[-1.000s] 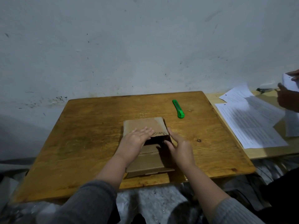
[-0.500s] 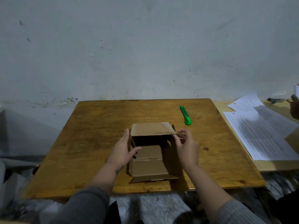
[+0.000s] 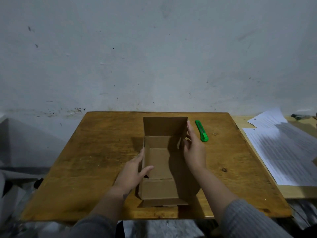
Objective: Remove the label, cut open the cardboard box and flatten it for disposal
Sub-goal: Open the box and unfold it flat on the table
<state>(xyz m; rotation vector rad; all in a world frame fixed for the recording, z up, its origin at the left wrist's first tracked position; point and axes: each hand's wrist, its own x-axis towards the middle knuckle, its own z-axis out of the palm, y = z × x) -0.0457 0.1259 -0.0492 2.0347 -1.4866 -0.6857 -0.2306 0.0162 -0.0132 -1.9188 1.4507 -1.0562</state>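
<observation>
A brown cardboard box (image 3: 161,162) stands open on the wooden table (image 3: 96,152), its lid flap raised upright at the far side. My left hand (image 3: 133,170) holds the box's left wall, thumb inside, fingers outside. My right hand (image 3: 193,148) lies against the right wall and the edge of the raised flap, fingers nearly straight. A green utility knife (image 3: 201,131) lies on the table just right of my right hand. No label is visible on the box.
Printed paper sheets (image 3: 283,148) cover a lighter table on the right. A dark object (image 3: 299,116) lies at that table's far edge. A bare wall stands right behind the table.
The lid flap has swung up from nearly flat over the box to upright. My right hand moved with its edge; my left hand shifted onto the left wall. The camera tilted.
</observation>
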